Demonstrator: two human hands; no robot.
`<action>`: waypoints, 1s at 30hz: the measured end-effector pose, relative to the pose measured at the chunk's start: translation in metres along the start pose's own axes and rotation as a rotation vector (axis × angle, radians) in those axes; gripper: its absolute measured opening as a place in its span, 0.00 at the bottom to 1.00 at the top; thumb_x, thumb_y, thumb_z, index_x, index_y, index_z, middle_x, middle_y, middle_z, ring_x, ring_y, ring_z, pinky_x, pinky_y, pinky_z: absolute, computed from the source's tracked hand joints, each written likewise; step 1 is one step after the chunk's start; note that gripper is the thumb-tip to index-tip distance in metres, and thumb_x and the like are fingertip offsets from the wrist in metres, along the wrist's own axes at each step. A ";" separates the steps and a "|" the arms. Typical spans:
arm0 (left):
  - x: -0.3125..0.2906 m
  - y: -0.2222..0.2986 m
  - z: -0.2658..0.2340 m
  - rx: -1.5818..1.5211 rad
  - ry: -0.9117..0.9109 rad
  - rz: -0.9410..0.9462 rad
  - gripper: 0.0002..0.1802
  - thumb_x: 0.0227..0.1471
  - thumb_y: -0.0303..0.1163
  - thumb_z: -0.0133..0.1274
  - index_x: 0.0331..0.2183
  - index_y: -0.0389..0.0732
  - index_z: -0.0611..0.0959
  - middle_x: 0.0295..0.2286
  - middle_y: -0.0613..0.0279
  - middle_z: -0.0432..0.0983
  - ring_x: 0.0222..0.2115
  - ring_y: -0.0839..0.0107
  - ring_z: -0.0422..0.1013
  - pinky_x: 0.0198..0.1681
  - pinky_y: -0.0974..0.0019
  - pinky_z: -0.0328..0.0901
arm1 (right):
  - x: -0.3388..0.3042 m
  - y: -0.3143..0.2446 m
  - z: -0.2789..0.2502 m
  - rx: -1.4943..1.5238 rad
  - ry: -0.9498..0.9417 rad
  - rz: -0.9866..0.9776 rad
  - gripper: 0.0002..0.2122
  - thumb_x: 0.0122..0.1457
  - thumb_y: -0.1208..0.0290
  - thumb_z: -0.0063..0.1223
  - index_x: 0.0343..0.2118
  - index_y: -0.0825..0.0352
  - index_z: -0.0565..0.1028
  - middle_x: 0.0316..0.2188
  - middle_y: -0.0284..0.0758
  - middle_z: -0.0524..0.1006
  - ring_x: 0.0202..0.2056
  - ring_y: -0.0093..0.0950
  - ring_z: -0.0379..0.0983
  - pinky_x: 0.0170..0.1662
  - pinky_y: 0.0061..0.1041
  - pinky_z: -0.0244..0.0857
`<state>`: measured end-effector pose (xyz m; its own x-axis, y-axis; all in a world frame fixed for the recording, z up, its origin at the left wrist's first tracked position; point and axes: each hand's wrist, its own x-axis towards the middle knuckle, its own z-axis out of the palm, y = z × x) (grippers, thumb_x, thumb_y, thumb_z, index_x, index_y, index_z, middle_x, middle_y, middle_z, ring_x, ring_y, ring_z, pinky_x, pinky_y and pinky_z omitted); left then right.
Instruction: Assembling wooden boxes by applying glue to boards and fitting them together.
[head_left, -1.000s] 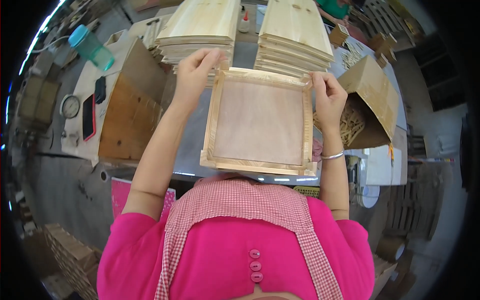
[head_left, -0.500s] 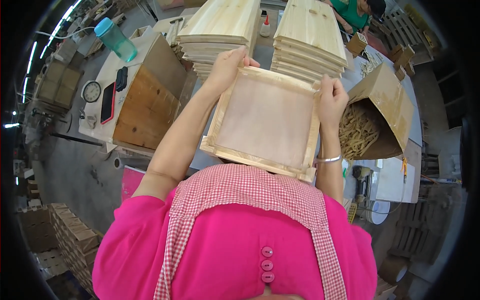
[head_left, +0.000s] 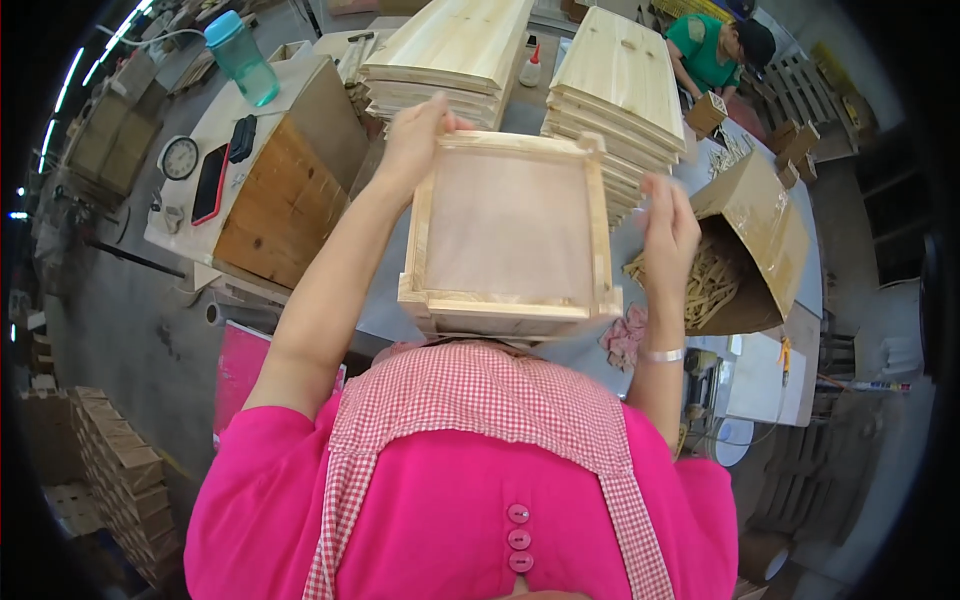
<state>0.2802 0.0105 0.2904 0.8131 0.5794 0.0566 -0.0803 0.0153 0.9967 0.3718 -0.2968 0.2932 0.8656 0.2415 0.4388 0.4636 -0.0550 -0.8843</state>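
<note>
A square box of pale wood (head_left: 515,225) with a recessed, whitish panel and raised rims stands tilted in front of my chest. At its far left corner, my left hand (head_left: 412,145) grips the rim, thumb and fingers closed over the edge. To the right of the box, my right hand (head_left: 670,235) is raised clear of it. Its fingers are loosely bent, with a gap between thumb and forefinger, slightly blurred, and nothing shows in them. Below the box its lower side wall is visible, close to my checked apron (head_left: 480,390).
Two stacks of wooden panels (head_left: 625,85) stand beyond the box, with a red-tipped bottle (head_left: 531,68) between. At right, a cardboard carton (head_left: 765,235) spills wooden strips (head_left: 710,285) by a pink cloth (head_left: 626,338). Left, a phone (head_left: 210,185) lies near a bottle (head_left: 242,60). A person (head_left: 708,50) sits far right.
My right hand has let go of the box's right rim and moved away. The box has turned more upright and shifted left with my left hand, exposing its lower side.
</note>
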 end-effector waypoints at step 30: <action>0.003 0.008 -0.030 -0.089 -0.165 -0.111 0.24 0.66 0.47 0.42 0.35 0.37 0.83 0.34 0.60 0.79 0.33 0.73 0.73 0.42 0.67 0.67 | 0.026 0.010 0.087 -0.042 0.048 0.001 0.19 0.68 0.66 0.48 0.20 0.68 0.63 0.16 0.28 0.64 0.21 0.16 0.57 0.24 0.25 0.56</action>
<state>0.2645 0.0371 0.2966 0.9025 0.4292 -0.0369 -0.0299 0.1478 0.9886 0.3829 -0.2069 0.2817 0.8735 0.1944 0.4464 0.4699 -0.0961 -0.8775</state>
